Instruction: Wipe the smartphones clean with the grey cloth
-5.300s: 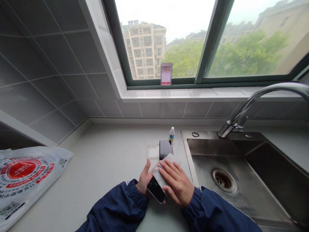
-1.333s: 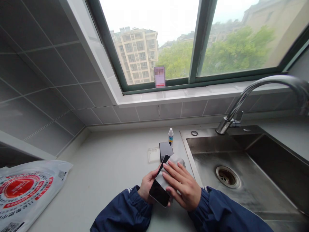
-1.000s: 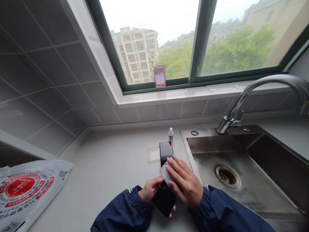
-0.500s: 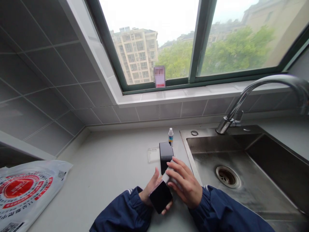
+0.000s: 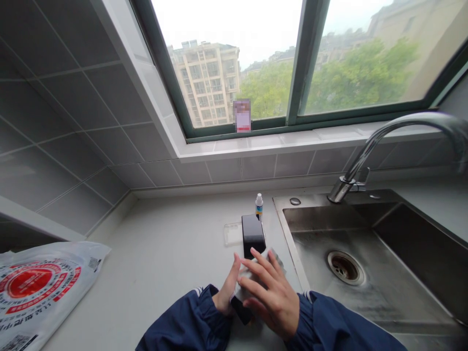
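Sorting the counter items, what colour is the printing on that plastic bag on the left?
Red and white print on the white plastic bag, head view.

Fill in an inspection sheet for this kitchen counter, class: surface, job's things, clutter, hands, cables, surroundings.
Surface: pale counter.
Job's things: dark phone under a grey cloth.
Clutter: second phone, clear case, small bottle, printed bag.
Hands: left hand steadies the phone's edge; right hand lies flat on the cloth.
Cables: nothing seen.
Surroundings: steel sink, tap, window, grey wall tiles.
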`<state>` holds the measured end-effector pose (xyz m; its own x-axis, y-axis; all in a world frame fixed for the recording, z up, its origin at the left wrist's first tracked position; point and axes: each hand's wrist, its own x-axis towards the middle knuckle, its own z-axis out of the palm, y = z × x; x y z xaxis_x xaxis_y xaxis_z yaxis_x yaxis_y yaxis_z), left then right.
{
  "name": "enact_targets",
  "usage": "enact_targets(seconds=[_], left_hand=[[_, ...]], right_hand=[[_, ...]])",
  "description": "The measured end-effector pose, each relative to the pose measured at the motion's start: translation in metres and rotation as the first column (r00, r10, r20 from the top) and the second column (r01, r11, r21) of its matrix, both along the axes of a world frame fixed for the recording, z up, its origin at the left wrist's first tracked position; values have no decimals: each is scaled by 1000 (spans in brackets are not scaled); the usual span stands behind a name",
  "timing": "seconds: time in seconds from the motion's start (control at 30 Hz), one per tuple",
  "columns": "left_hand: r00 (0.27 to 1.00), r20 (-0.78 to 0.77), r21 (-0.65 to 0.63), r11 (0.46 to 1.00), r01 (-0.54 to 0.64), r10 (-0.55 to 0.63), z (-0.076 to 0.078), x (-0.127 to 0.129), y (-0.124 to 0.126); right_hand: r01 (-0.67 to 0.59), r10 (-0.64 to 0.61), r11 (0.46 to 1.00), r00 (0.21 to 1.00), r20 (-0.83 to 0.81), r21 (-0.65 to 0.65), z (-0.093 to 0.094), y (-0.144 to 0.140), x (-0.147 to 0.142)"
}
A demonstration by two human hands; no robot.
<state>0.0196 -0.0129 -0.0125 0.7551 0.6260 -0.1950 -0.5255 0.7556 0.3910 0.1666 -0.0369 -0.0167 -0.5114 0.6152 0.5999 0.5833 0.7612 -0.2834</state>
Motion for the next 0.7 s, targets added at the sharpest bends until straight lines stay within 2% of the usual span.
enact_targets(seconds=[0.2, 0.4, 0.5, 0.53, 0.6, 0.7], left_hand=[[997, 73, 17, 999, -29, 27, -17, -2, 2], [995, 101, 39, 999, 0, -4, -7, 0, 2], [994, 101, 73, 996, -50, 42, -9, -3, 2], [996, 93, 72, 997, -20, 14, -13, -5, 2], [983, 71, 62, 985, 162, -166, -24, -11, 3], [977, 16, 12, 977, 211, -211, -38, -20, 6]], right_hand=[[-24, 24, 999, 1000, 1, -33, 1, -3, -3], [-28, 28, 1000, 999, 15, 10, -1, 3, 3], [-4, 3, 1000, 1000, 30, 16, -1, 8, 8], [10, -10, 1000, 999, 32, 7, -2, 10, 9], [30, -30, 999, 999, 35, -14, -2, 11, 11], [40, -40, 999, 999, 36, -23, -3, 12, 11]])
